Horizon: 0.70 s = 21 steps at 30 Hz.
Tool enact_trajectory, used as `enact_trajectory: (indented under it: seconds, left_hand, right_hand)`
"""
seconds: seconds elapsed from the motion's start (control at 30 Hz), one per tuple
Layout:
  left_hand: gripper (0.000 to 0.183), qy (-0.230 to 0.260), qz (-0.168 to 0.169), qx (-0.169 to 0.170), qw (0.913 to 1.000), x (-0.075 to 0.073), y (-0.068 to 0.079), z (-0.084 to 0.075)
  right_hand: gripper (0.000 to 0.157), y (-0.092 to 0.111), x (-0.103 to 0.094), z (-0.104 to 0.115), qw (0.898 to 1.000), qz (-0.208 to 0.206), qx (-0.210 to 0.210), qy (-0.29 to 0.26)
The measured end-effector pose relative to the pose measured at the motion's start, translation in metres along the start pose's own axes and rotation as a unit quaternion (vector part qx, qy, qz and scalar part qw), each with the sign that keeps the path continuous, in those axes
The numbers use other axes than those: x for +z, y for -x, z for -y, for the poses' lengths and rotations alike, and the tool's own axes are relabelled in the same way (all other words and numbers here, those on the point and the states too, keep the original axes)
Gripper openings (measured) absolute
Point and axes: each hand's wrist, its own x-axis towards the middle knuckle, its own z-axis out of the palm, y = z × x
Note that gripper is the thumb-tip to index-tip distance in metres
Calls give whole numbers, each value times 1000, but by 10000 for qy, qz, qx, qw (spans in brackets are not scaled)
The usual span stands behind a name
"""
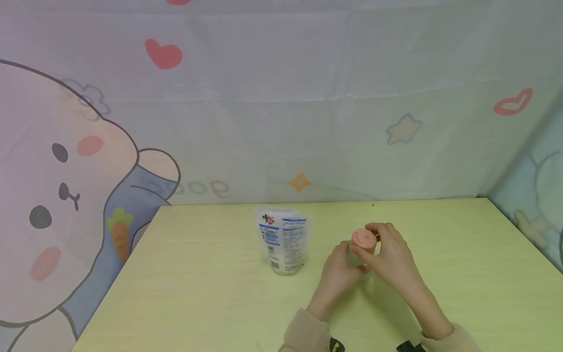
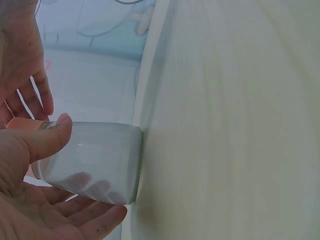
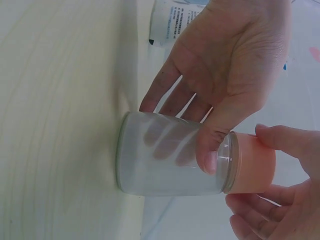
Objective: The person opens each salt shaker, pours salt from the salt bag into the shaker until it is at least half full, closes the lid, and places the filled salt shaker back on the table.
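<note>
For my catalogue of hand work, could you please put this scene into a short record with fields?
Left hand: grips the body of the clear jar
Right hand: thumb and fingers pinch the pink lid
Jar position: upright, lid on its mouth
Printed pouch: stands on the table, to the left of both hands
Table: pale yellow-green top
Backdrop: cloth with cartoon prints

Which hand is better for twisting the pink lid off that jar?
Probably the right hand: it holds the lid, while the left hand grips the jar below and could keep it steady.
</note>
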Motion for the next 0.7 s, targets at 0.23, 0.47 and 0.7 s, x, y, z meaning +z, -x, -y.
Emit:
enact_trajectory:
  seconds: [0.23, 0.47, 0.7]
  left_hand:
    - [55, -29, 12, 14, 10000, 0, 0, 0]
    - [53, -61, -3, 75, 10000, 0, 0, 1]
    - [54, -82, -24, 144, 9999, 1, -1, 2]
  right_hand:
    - [52, 0, 2, -1, 9997, -26, -246, -72]
    - [50, 0, -1, 1, 9995, 104, -279, -102]
    - [53, -1, -2, 2, 9995, 84, -290, -32]
